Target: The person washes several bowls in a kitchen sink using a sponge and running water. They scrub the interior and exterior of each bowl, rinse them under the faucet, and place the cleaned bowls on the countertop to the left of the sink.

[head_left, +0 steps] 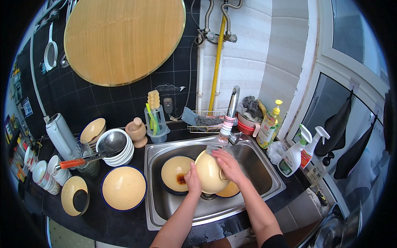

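Crowded at the left rim of the dark bench [103,223]: small cups [43,173], a yellow dish [74,195], a wide yellow bowl [124,188] just beside the sink's edge, stacked white bowls [118,149] behind. Inside the steel sink [264,173], a dirty bowl [177,173] lying at the left. Above the drain, an overturned cream bowl [211,171], tilted under the tap [229,113]. Left hand [192,180] cupping its left side, fingers [192,169] pressed together; right hand [228,165] flat on top, fingers spread. Little free room in the basin. Right edge lined with spray bottles [295,153] below a window.
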### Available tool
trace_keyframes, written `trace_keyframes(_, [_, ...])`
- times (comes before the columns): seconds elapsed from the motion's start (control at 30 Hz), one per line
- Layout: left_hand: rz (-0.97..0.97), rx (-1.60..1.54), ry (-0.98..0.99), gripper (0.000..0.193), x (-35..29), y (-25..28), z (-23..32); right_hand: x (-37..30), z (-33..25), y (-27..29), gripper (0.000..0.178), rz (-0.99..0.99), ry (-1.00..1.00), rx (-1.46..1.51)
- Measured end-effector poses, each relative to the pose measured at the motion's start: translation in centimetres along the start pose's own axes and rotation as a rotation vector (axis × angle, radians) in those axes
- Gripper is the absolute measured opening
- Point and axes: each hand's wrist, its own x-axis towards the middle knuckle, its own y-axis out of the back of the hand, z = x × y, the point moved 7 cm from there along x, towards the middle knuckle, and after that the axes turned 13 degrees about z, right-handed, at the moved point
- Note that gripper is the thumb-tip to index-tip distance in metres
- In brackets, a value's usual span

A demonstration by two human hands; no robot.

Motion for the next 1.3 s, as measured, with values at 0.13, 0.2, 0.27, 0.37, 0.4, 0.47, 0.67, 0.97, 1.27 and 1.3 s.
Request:
trace_keyframes(0.13, [-0.018,0.068,-0.128,0.054,-1.0,-0.7,0.9,-0.6,-3.6,-3.4,0.018,-0.182,0.189,-0.101])
trace_keyframes(0.2, [0.013,0.084,-0.19,0.057,-1.2,-0.4,1.1,-0.2,-3.9,-3.4,0.018,-0.131,0.171,-0.128])
trace_keyframes(0.27, [-0.027,0.168,-0.153,0.056,-1.4,-0.5,1.4,0.7,-2.3,-3.0,0.019,0.002,0.062,-0.091])
trace_keyframes(0.37, [-0.031,0.221,-0.182,0.056,-1.2,-0.2,1.5,1.9,4.5,-1.2,0.025,0.223,-0.152,-0.159])
trace_keyframes(0.4, [-0.041,0.228,-0.18,0.056,-1.6,-0.5,1.8,1.9,7.9,-1.3,0.028,0.181,-0.253,-0.193])
trace_keyframes(0.47, [-0.051,0.235,-0.194,0.055,-2.2,-0.8,2.4,1.8,12.1,-1.5,0.036,0.094,-0.452,-0.258])
trace_keyframes(0.67, [-0.045,0.127,-0.196,0.054,-2.0,-0.5,2.4,0.8,-0.7,-4.5,0.045,-0.092,0.013,-0.286])
trace_keyframes(0.97, [-0.072,0.17,-0.226,0.054,-1.9,-0.6,2.0,2.7,7.8,-2.0,0.048,-0.001,-0.641,-0.196])
trace_keyframes(1.27, [-0.091,0.005,-0.181,0.048,-2.3,-1.1,2.6,1.0,-2.8,-5.0,0.042,0.013,0.236,-0.561])
trace_keyframes(1.3, [-0.098,0.054,-0.192,0.047,-2.1,-0.9,2.2,0.9,-3.0,-5.4,0.043,-0.023,0.257,-0.549])
